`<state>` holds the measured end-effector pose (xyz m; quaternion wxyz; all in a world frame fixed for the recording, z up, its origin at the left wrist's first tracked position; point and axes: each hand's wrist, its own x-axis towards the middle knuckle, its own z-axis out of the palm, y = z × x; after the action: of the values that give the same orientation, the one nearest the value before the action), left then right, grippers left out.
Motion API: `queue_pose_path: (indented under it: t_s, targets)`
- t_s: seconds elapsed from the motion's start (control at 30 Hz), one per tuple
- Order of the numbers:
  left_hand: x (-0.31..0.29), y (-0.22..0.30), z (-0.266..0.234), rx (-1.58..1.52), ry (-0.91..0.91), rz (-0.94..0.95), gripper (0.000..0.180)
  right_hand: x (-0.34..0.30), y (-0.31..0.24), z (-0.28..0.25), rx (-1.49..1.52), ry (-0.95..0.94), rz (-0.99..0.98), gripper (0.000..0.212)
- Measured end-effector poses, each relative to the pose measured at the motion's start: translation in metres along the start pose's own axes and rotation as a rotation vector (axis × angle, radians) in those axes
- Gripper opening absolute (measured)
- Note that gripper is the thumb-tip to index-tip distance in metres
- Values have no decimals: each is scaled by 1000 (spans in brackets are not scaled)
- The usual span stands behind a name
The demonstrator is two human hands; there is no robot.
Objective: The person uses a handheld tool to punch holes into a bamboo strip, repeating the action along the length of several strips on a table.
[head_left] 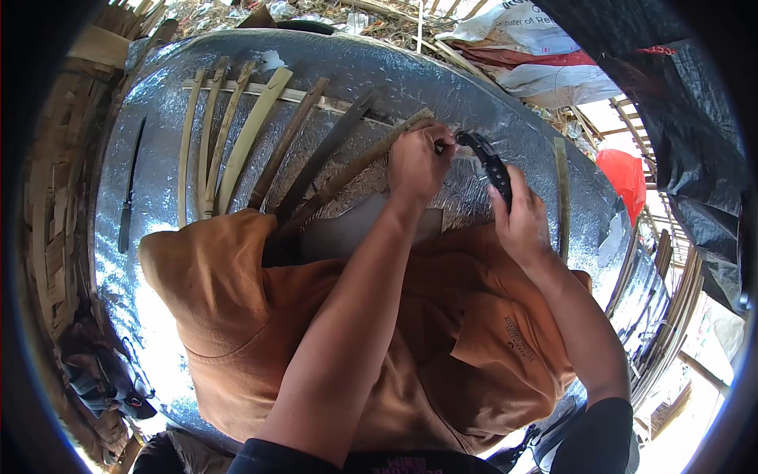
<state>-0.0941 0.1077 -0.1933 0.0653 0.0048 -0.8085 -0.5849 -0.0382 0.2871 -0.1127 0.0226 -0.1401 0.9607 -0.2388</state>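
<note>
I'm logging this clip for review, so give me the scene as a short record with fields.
Right hand: grips a black curved tool
Left hand: fingers curled beside the tool's upper end; whether they pinch anything is unclear
To the left: row of narrow strips
Underneath: crinkled silver sheet
Near the body: brown garment
Farther right: red plastic

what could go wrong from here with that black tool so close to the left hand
The black curved-handled tool in the right hand points toward the left hand; a slip might hurt it. The brown cloth garment bunched beneath both forearms could snag. The long, flat wooden strips might get knocked askew.
</note>
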Motion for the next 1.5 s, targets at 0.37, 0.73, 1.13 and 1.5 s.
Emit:
queue_pose_path:
  t_s: [0.37,0.73,1.13,1.5]
  targets:
    - [1,-5,3,94,30,73,10,-2,-9,-6,139,130,156,35]
    - [3,2,4,80,21,58,11,-6,10,2,-69,51,-67,35]
    - [-3,-1,4,89,28,82,10,-3,-5,-4,33,130,36,37]
    - [3,-1,1,68,12,51,13,0,2,-4,-16,21,19,31]
